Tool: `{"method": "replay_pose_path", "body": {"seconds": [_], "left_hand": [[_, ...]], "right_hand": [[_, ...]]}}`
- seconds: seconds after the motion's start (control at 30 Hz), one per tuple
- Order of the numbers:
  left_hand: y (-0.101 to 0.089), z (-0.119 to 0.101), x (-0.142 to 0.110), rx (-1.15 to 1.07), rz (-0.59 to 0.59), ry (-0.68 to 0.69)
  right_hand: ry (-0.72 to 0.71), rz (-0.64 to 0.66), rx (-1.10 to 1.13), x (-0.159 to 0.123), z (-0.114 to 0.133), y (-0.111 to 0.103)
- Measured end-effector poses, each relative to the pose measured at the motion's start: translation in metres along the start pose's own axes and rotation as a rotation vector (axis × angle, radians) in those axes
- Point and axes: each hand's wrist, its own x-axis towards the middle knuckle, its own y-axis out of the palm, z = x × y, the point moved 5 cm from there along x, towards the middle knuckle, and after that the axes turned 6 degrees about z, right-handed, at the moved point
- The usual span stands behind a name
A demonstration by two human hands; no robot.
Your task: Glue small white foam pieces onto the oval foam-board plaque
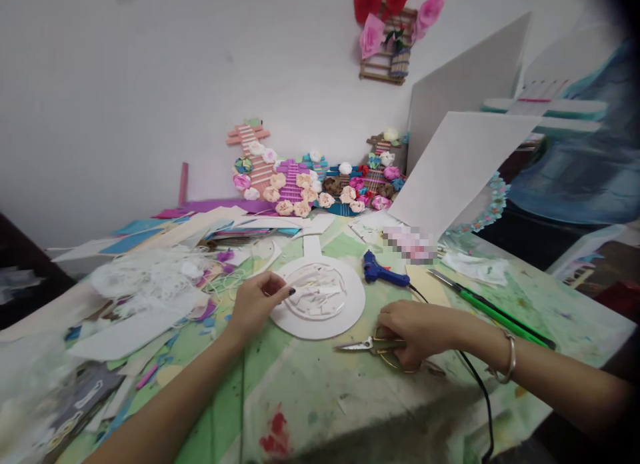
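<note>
A white round board with a narrow neck lies flat on the table. Inside a raised ring on it is a heap of small white strips. My left hand is at the board's left rim, thumb and fingers closed together; what they pinch, if anything, cannot be made out. To the right of the board, my right hand grips the handles of a pair of scissors, low over the table. The blades point left, toward the area just below the board.
A blue glue gun with a black cord lies behind my right hand, near a green-handled knife. Paper scraps and white netting cover the left side. Flower-decorated guitar shapes lean on the wall; white boards stand right.
</note>
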Motion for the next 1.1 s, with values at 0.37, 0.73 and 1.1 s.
{"method": "replay_pose_path", "body": {"seconds": [0.37,0.73,1.1], "left_hand": [[0.002,0.004,0.003,-0.026,-0.036,0.062],[0.015,-0.009,-0.012,-0.120,-0.055,0.103],[0.030,-0.018,-0.017,-0.259,0.136,0.020]], "right_hand": [[0.079,-0.254,0.657,-0.011,0.006,-0.002],[-0.072,-0.172,1.357,0.037,0.028,-0.007],[-0.061,-0.087,1.489,0.068,0.036,-0.013]]}}
